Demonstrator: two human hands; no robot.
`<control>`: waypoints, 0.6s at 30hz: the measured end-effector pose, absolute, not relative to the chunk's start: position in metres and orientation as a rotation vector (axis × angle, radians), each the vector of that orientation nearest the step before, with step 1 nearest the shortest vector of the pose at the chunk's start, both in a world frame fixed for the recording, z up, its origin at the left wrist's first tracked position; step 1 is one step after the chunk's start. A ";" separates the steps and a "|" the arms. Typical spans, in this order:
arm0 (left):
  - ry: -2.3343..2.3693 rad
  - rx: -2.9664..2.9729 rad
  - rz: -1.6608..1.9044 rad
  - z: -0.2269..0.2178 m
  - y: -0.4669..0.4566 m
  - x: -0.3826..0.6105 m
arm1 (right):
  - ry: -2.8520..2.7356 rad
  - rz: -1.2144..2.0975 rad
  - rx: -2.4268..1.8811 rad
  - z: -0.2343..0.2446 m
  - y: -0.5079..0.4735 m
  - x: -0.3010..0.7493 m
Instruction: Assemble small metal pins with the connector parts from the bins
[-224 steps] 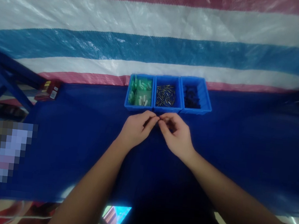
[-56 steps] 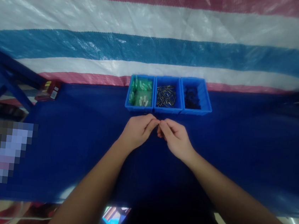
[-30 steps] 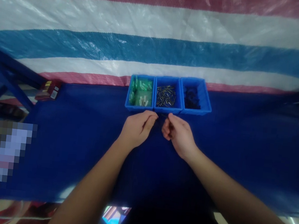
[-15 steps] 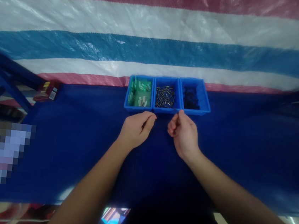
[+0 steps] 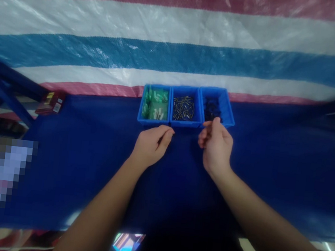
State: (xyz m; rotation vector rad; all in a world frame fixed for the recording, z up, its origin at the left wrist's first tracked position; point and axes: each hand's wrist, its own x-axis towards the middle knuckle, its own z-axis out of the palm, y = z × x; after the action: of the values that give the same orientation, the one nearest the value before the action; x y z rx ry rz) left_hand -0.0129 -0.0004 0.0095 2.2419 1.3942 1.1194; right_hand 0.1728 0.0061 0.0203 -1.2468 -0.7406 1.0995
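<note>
Dark blue tabletop [image 5: 271, 164] is spreading under our forearms, and just past its near edge a small lit screen [image 5: 127, 247] is showing beside our dark clothing. We are holding our left hand [image 5: 152, 144] in front of the left and middle bins, with thumb and fingers drawn together; we cannot tell whether they are pinching anything. We are reaching our right hand [image 5: 216, 148] to the front of the right bin [image 5: 228, 112], fingers curling and thumb tip overlapping its front edge, and we cannot tell if anything is in its grip.

Three blue bins are standing side by side beyond our hands. Green material [image 5: 146, 107] and pale, shiny pieces [image 5: 158, 113] are filling the left bin [image 5: 153, 122]. Slim metal pins [image 5: 183, 108] are lying criss-cross in the middle bin [image 5: 185, 124]. Dark pieces [image 5: 211, 108], too dim for us to make out, are heaping up in the right bin.

Far to the left, a dark red box [image 5: 50, 102] is sitting near a blue frame [image 5: 25, 80]. Behind everything, a striped sheet [image 5: 175, 54] in red, white and blue is hanging.
</note>
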 end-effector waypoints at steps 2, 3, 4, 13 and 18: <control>1.395 2.236 1.122 0.009 -0.001 -0.013 | -0.748 1.095 -1.258 0.020 0.008 0.175; 1.394 2.234 1.126 0.009 -0.001 -0.013 | -0.757 1.089 -1.265 0.020 0.009 0.175; 1.393 2.233 1.128 0.009 -0.001 -0.013 | -0.769 1.080 -1.272 0.020 0.009 0.176; 1.396 2.263 1.186 0.011 -0.001 -0.013 | -1.394 1.058 -1.241 0.019 -0.004 0.166; 1.494 2.196 1.357 0.012 -0.003 -0.017 | -2.125 0.972 -0.973 0.012 -0.015 0.162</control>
State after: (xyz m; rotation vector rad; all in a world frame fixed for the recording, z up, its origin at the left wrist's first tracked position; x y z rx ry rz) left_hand -0.0171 -0.0028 0.0116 2.1960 1.4942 1.3566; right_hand 0.1616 -0.0152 0.0125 -0.9734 -2.1247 0.9722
